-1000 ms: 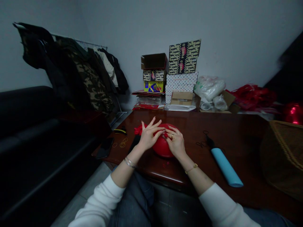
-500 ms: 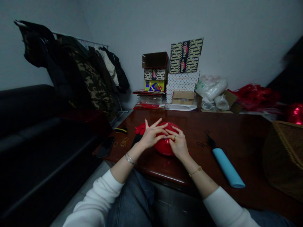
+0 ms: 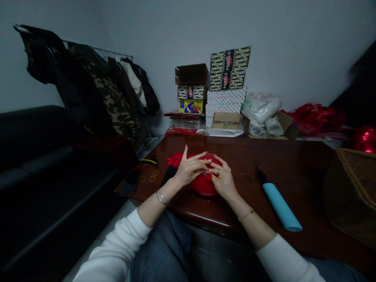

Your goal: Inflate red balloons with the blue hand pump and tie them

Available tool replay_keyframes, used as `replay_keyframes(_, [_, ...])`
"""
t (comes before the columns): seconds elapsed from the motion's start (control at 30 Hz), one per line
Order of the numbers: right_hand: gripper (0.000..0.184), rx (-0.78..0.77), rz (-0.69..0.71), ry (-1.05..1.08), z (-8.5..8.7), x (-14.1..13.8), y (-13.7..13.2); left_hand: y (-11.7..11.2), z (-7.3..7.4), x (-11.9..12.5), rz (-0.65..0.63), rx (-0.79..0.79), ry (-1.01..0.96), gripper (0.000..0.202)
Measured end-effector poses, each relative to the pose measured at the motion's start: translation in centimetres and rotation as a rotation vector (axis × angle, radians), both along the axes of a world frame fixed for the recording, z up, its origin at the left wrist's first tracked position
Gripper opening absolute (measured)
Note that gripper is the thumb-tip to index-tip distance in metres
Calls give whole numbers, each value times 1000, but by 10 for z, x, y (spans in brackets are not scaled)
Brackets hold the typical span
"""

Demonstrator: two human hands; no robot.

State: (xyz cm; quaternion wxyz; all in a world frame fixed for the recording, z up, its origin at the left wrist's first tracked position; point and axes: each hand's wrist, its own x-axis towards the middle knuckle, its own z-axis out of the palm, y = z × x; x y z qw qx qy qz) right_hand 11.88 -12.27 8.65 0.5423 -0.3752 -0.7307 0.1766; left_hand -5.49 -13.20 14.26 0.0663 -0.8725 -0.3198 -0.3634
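Note:
A shiny red balloon (image 3: 202,185) rests on the dark wooden table (image 3: 293,172) near its front edge. Both hands work at the balloon's top. My left hand (image 3: 189,168) pinches there with thumb and forefinger, its other fingers raised and spread. My right hand (image 3: 223,178), with a ring on it, has its fingers curled and pinched on the same spot of the balloon. A heap of red material (image 3: 174,159) lies just behind the left hand.
A light blue pump (image 3: 280,206) with a black nozzle lies to the right. Yellow rubber bands (image 3: 152,178), a phone (image 3: 131,183) and a yellow-black tool (image 3: 149,161) sit left. A wicker basket (image 3: 352,192) stands right, stacked boxes (image 3: 226,90) and bags behind, coats (image 3: 111,98) hang left.
The hands have drawn closer together on top of the balloon, fingertips now meeting in a pinch. The balloon and the other things have stayed in place.

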Motion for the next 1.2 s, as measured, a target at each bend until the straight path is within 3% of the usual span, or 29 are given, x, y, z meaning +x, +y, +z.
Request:
replay_keyframes(0.33, [20,37,25,-63,7,5,-4,-14,20,5,27,-23,195,18])
replay_keyframes(0.43, [21,37,23,-59,9,4,-4,-20,23,3,45,-49,161,16])
replay_keyframes(0.6, [23,27,55,-56,9,2,-6,-18,22,-2,89,-54,47,12])
replay_keyframes(0.97, [19,41,54,-98,10,2,-9,-14,9,-9,93,-103,56,12])
replay_keyframes(1.2, [13,16,84,-127,13,0,-14,-13,13,-9,69,-53,144,15])
